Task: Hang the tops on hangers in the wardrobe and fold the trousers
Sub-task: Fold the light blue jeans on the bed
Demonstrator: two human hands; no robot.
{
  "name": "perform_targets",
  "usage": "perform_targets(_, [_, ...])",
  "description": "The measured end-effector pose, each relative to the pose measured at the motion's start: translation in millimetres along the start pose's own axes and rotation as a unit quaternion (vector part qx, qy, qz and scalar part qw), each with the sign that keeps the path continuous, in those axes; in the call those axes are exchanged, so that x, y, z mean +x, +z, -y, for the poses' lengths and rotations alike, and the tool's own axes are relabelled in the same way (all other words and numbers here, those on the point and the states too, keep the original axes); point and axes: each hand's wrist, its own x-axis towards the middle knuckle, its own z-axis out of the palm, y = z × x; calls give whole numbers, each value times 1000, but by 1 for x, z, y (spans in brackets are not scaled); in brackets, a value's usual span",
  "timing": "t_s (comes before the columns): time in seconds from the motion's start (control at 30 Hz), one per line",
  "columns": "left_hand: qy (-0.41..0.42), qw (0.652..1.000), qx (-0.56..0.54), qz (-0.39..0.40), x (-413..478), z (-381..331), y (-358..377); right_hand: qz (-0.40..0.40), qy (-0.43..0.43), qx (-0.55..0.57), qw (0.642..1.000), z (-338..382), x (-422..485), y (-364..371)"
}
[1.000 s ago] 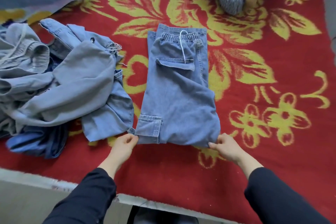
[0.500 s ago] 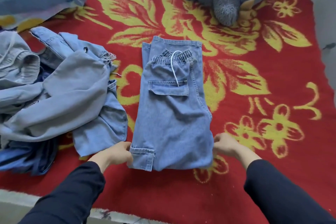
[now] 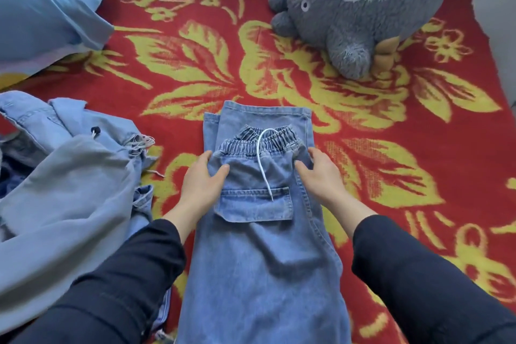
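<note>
Light blue denim trousers (image 3: 259, 260) lie folded lengthwise on the red and yellow blanket (image 3: 391, 176), the elastic waistband with its white drawstring folded back over the legs. My left hand (image 3: 201, 184) rests flat at the left edge of the waistband part, thumb on top of the denim. On the right edge my right hand (image 3: 321, 176) lies the same way, with its fingers straight. A heap of denim and grey-blue tops (image 3: 69, 190) sits to the left of the trousers.
A grey plush toy (image 3: 357, 8) sits at the back right of the blanket. A light blue pillow (image 3: 47, 0) lies at the back left. A pale wall shows at the right edge.
Both hands let go of the near fold of the trousers and moved up to the waistband. The camera came closer and lower over the trousers.
</note>
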Motion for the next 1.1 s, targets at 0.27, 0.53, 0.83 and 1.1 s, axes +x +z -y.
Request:
perform_targets(0.27, [28, 995, 65, 65, 53, -3, 9, 32, 12, 21, 999, 6, 42, 14])
perform_targets(0.53, [0, 972, -117, 205, 67, -47, -40, 77, 51, 119, 989, 41, 69, -52])
perform_targets(0.83, [222, 941, 254, -24, 48, -25, 10, -22, -135, -110, 984, 26, 35, 4])
perform_targets(1.1, [220, 884, 403, 90, -13, 39, 24, 116, -105, -272, 949, -71, -50, 22])
